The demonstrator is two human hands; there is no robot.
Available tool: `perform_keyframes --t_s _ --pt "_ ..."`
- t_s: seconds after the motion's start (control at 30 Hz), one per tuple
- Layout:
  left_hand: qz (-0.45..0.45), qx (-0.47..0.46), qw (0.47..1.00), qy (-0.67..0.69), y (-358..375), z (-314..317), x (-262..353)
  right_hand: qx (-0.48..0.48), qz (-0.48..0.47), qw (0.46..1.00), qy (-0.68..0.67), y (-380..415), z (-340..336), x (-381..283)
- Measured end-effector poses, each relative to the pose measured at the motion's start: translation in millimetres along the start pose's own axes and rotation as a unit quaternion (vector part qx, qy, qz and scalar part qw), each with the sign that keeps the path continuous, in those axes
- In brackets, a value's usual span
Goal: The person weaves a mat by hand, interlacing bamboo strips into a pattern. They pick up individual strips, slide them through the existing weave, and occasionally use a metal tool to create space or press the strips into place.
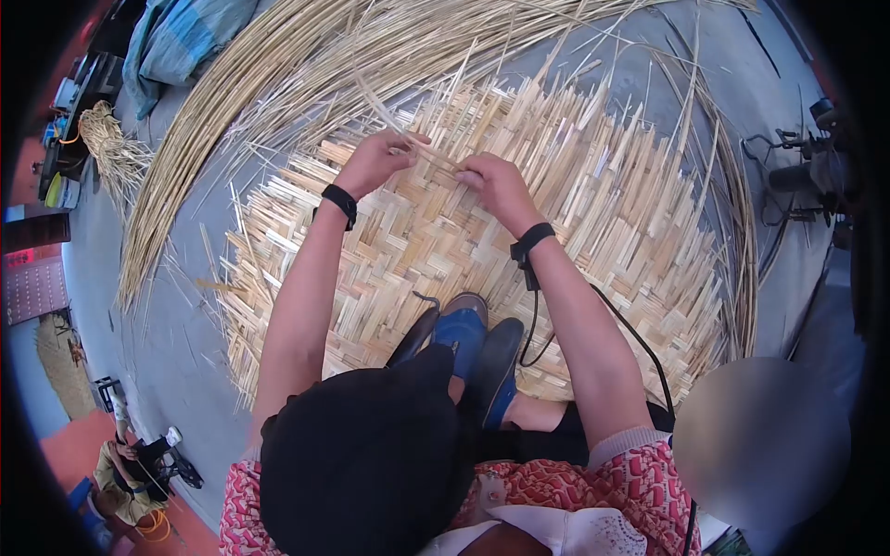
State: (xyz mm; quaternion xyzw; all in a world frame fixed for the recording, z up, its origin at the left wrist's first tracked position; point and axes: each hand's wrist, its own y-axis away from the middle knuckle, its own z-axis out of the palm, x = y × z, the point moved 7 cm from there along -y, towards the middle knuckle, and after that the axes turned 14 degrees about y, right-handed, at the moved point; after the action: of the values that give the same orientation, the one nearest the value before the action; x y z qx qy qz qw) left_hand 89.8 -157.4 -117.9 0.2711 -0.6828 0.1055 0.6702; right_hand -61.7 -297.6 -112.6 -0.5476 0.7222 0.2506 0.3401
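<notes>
Both of my hands hold one thin pale strip (436,156) above a woven mat (417,232). My left hand (378,163) has its fingers closed around the strip's left part, and the strip's loose end rises up and away from it. On the other side, my right hand (502,188) pinches the strip's right end between thumb and fingers. The mat has a tight diagonal weave in its middle, with long uneven strip ends sticking out at its edges. My feet in blue shoes (459,324) rest on the mat.
Long loose strips (269,83) lie beyond the mat, with more (737,213) along its right side. A blue bag (190,42) is at the upper left, near a bundle of shavings (109,139). Metal equipment (802,176) stands at the right. Another person (125,477) sits at the lower left.
</notes>
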Motion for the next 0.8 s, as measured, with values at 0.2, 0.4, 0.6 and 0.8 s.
perform_keyframes --t_s 0.2,0.4,0.6,0.8 --pt "-0.027 0.000 0.978 -0.205 -56 4 -23 0.000 -0.050 0.996 0.073 3 5 -13" --pt "-0.093 0.015 0.995 0.017 -55 18 -15 0.043 -0.028 0.994 0.097 15 -6 -30" --pt "-0.030 -0.020 0.988 -0.147 -48 28 22 0.158 0.025 0.987 0.017 23 -8 -24" --pt "-0.172 -0.115 0.976 -0.061 -67 31 -3 0.163 0.148 0.958 -0.185 28 6 2"
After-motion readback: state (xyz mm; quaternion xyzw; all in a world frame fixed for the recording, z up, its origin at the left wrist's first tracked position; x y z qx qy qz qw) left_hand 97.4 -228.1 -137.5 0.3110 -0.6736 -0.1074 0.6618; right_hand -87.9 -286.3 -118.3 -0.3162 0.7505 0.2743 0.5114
